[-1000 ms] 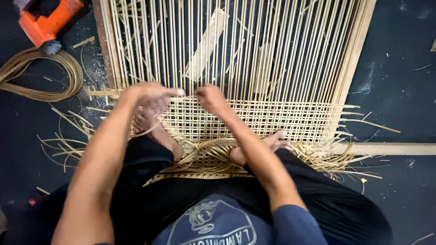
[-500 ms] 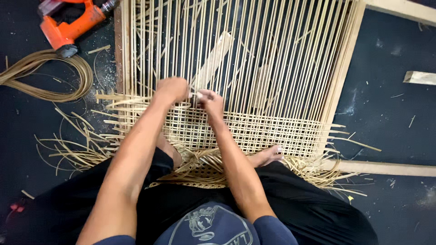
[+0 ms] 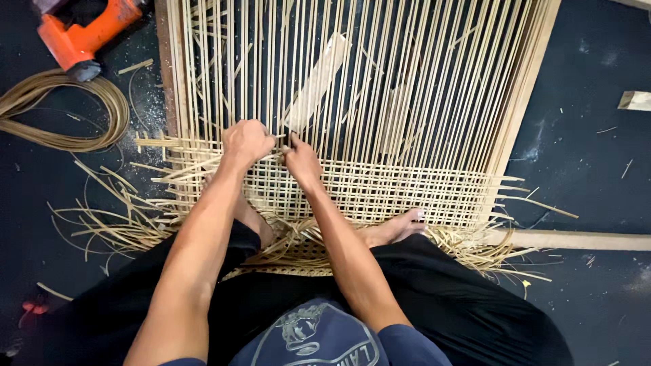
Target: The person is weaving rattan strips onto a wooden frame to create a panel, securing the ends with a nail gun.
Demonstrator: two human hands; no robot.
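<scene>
Looking down from the head view, the left hand [image 3: 245, 141] is seen clenched on a cross strip [image 3: 159, 143] at the weave's upper edge; the right hand [image 3: 302, 159] is pinched on the same row beside it; a woven band [image 3: 407, 190] is finished across the lower frame [image 3: 525, 88]; most upright strips [image 3: 420, 74] above, by judgement, are left unwoven; an orange tool [image 3: 81, 34] and coiled cane [image 3: 61, 112] lie well apart.

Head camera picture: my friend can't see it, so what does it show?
Two bare hands, left hand and right hand, grip thin pale cane strips on a half-woven cane panel in a wooden frame on a dark floor. An orange power tool and a coiled cane bundle lie at the upper left.
</scene>
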